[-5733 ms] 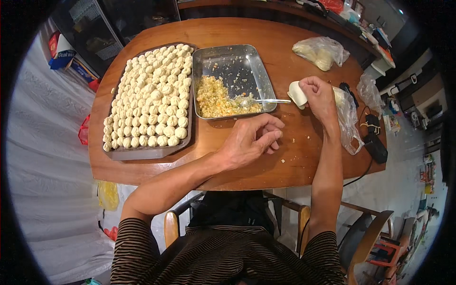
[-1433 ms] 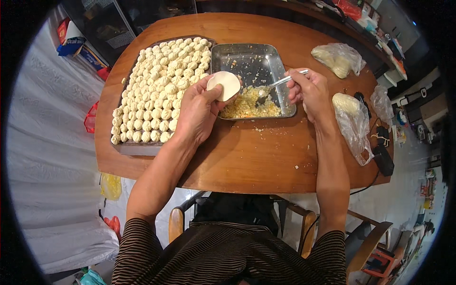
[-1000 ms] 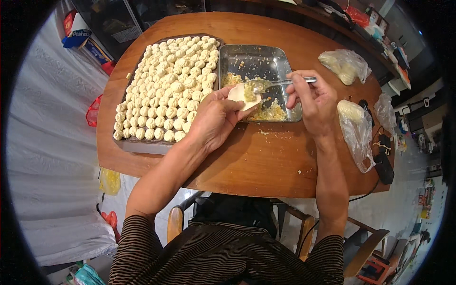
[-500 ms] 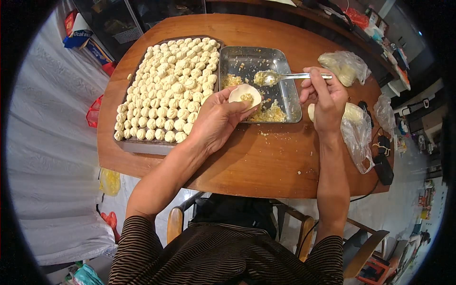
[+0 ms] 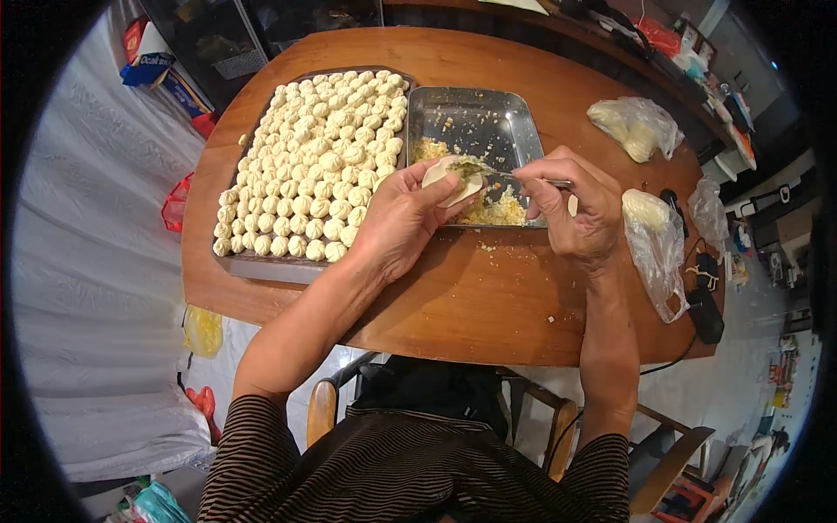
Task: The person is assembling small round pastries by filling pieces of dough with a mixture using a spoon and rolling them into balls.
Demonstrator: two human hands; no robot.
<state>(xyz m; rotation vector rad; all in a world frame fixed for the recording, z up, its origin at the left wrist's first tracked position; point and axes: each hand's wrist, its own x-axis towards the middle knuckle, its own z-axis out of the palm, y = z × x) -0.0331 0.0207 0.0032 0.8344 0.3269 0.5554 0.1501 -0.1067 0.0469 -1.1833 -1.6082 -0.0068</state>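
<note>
My left hand (image 5: 403,213) is closed on a round, pale dough wrapper (image 5: 442,186), held above the near left corner of a metal tray (image 5: 475,98). In my right hand (image 5: 582,209) is a metal spoon (image 5: 497,173), gripped by its handle. The bowl of the spoon is at the wrapper, with crumbly filling on it. More yellowish filling (image 5: 501,209) lies in the tray, mostly along its near and left sides. To the left, a wide tray of several rows of pleated dumplings (image 5: 305,166) sits against the metal tray.
Plastic bags with pale dough (image 5: 649,213) rest at the right of the wooden table (image 5: 453,305), another bag (image 5: 636,126) farther back. A black device with a cable (image 5: 704,314) lies by the right edge. Crumbs are scattered near the front. A wooden chair (image 5: 323,410) stands below.
My right hand has brought the spoon left and nearer, from over the metal tray to the wrapper. My left hand stays nearly in place, with the wrapper slightly tilted.
</note>
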